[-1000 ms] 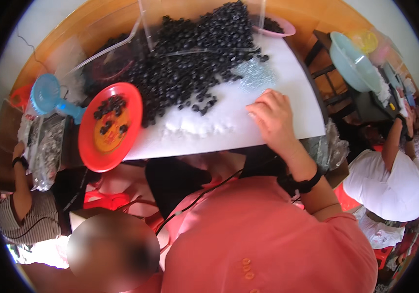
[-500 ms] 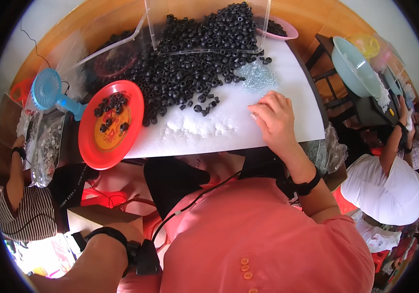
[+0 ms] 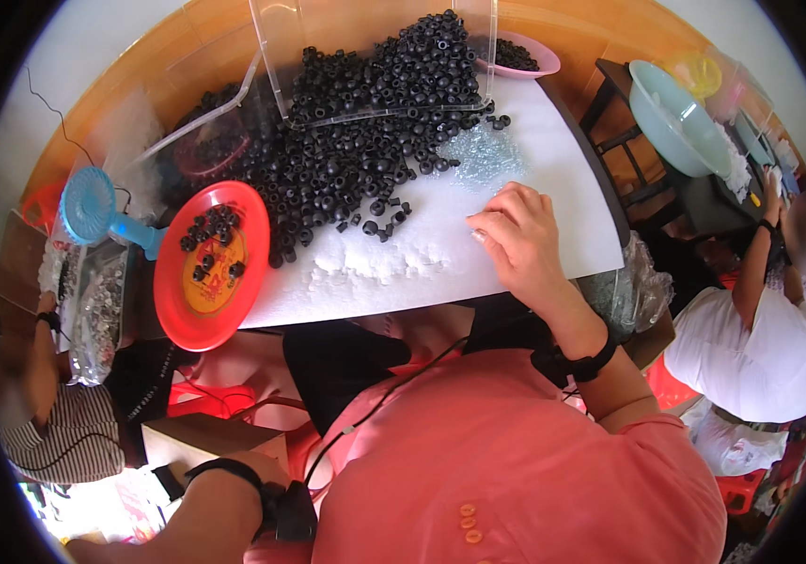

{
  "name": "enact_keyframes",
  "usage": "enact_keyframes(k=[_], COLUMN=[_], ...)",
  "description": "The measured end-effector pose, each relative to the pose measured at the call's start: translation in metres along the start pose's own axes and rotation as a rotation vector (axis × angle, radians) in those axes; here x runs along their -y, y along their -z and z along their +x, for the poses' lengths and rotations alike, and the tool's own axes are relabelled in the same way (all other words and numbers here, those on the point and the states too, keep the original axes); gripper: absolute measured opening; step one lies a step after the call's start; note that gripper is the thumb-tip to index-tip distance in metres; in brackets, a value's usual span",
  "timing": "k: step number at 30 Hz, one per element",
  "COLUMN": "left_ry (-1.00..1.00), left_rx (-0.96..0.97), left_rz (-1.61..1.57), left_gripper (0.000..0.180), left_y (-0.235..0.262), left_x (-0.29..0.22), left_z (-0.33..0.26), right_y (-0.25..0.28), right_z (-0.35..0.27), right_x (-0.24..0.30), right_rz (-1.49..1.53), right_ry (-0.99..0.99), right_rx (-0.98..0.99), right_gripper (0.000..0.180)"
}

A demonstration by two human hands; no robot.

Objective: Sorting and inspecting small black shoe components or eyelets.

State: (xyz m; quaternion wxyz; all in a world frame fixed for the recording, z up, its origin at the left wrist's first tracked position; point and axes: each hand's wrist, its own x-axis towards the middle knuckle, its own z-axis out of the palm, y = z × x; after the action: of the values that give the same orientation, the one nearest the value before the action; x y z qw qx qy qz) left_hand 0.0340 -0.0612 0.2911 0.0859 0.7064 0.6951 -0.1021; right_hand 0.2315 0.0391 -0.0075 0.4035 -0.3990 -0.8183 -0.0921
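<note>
My right hand rests on the white table, fingers curled together with the tips on the surface. Whether they pinch anything is hidden. Just beyond it lies a small heap of clear, silvery bits. A large pile of black ring-shaped beads spreads across the far half of the table. White crumbs lie left of my hand. My left forearm with a black wristband is low at the left, below the table. The left hand itself is hidden by my pink shirt.
A red plate with a few black beads overhangs the table's left edge. A clear plastic box, a pink bowl and a blue handheld fan stand around. A teal basin sits at the right. People sit on both sides.
My left forearm has come into view at the lower left, where someone's head was a second ago. My right hand has stayed near the same spot on the table.
</note>
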Motion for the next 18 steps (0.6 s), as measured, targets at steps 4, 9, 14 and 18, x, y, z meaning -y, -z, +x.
enact_keyframes(k=[4, 9, 14, 18], left_ry=[-0.751, -0.525, -0.616, -0.588], left_rx=[-0.983, -0.644, -0.783, -0.844], left_rz=[-1.122, -0.885, -0.448, -0.379], left_gripper=[0.024, 0.024, 0.032, 0.024], left_y=[-0.161, -0.23, -0.241, -0.246], left_x=[0.075, 0.049, 0.037, 0.039], left_z=[0.077, 0.139, 0.174, 0.181], right_y=[0.005, 0.009, 0.012, 0.012], right_z=[-0.011, -0.007, -0.01, -0.014], right_x=[-0.01, -0.006, -0.013, -0.017], right_rz=[-0.016, 0.034, 0.215, 0.452], right_ry=[-0.046, -0.033, -0.059, -0.218], right_rx=[-0.017, -0.04, -0.119, -0.174], right_gripper=[0.016, 0.015, 0.013, 0.01])
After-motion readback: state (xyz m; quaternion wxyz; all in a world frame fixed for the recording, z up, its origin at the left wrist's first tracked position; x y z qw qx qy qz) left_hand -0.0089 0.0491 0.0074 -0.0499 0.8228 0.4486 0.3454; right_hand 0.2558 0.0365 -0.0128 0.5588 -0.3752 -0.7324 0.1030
